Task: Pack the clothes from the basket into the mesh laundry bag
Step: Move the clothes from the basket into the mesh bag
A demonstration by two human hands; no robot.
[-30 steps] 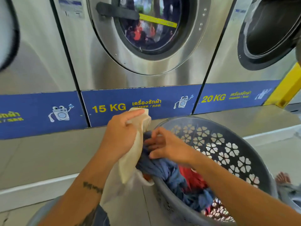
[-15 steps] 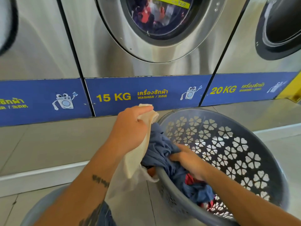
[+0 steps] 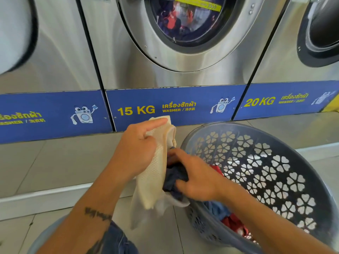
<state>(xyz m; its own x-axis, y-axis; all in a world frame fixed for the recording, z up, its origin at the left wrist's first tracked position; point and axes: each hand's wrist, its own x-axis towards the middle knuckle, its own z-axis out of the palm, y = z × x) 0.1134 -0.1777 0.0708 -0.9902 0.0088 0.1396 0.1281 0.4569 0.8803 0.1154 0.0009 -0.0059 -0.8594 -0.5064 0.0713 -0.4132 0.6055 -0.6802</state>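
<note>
My left hand (image 3: 139, 149) grips the upper edge of a cream mesh laundry bag (image 3: 152, 180) and holds it up beside the basket. My right hand (image 3: 198, 178) is closed on a dark blue garment (image 3: 174, 178) and presses it into the bag's mouth. The grey plastic basket (image 3: 275, 162) with flower-shaped holes stands tilted at the right. Blue and red clothes (image 3: 225, 215) lie in its bottom, partly hidden by my right forearm.
A row of steel washing machines stands just ahead; the middle one (image 3: 183, 30), marked 15 KG, has clothes behind its round door. A tiled step (image 3: 55, 162) runs along their base. A grey rounded object (image 3: 42, 237) shows at the bottom left.
My right hand has lifted out of the basket with the dark blue garment and moved left to the bag's mouth. My left hand still holds the bag up.
</note>
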